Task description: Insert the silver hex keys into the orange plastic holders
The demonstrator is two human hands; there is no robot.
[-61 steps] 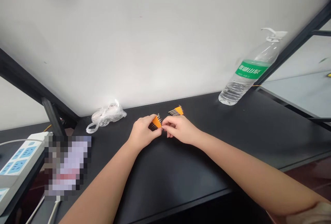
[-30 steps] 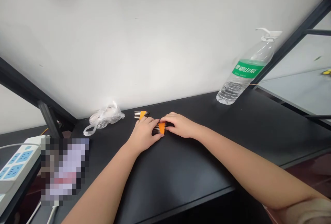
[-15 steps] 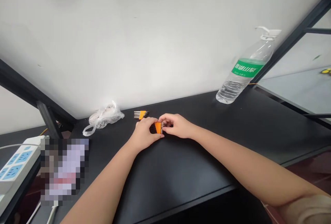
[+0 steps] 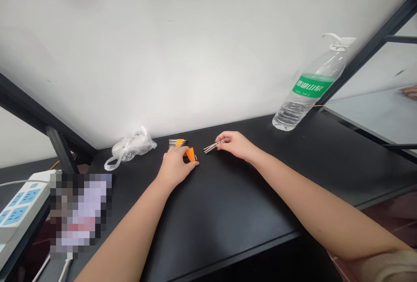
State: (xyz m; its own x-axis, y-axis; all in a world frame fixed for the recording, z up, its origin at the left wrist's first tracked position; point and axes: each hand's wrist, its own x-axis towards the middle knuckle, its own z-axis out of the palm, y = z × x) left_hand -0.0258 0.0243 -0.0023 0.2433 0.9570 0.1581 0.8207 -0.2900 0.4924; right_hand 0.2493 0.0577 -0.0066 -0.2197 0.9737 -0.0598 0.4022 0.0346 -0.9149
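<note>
Closest in, a white cable (image 4: 66,270) is running up to a pixelated flat thing (image 4: 83,212) on the black table (image 4: 221,217), and a white power strip (image 4: 32,186) with blue sockets is sitting further left. Moving up, the left hand (image 4: 174,165) is pinching an orange holder (image 4: 190,155) between thumb and fingers, with some metal ends showing at its right side. The right hand (image 4: 235,145) is gripping a little bunch of thin metal rods (image 4: 211,147) by one end, the other ends pointing left toward that holder with a gap between. Can't tell whether the rods are touching the table. Right behind the left hand, a second orange holder (image 4: 180,142) is lying with rods lined up through it, partly hidden by the fingers. Further back, a clear plastic bag (image 4: 134,145) is resting near the pale wall (image 4: 195,56) on the left, and a big green-labelled water bottle (image 4: 304,93) is standing way over on the right.
</note>
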